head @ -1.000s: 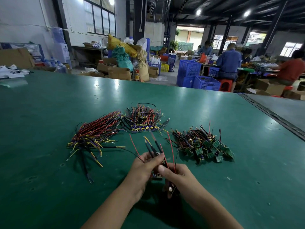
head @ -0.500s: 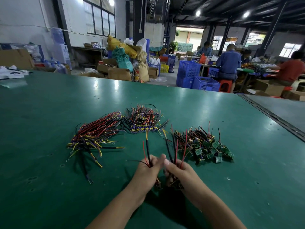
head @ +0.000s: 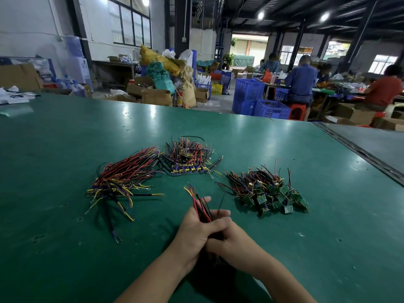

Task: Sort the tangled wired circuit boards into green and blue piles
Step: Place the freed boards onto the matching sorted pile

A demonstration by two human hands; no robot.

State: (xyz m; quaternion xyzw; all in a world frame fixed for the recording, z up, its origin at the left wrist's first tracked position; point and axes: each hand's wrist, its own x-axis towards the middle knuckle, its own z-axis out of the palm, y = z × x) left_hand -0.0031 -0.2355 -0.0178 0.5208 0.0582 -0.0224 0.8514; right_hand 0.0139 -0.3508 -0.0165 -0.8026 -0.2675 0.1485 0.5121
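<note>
My left hand point(head: 192, 228) and my right hand point(head: 229, 237) are pressed together low in the middle of the table, both closed around one small wire bundle point(head: 200, 204) of red, black and yellow leads that sticks up and to the left. Its board is hidden inside the hands. A pile of green boards point(head: 273, 193) with wires lies to the right. A pile of blue boards point(head: 188, 162) with wires lies behind the hands. A long tangled bundle point(head: 118, 182) of wired boards lies to the left.
The green table point(head: 65, 248) stretches wide around the piles. A dark seam point(head: 360, 154) runs along its right side. Beyond the far edge are blue crates point(head: 251, 97), cardboard boxes and seated people at other benches.
The two hands have come together and closed over the wires. The leads that fanned out upright half a second ago are now gathered into one bunch leaning left.
</note>
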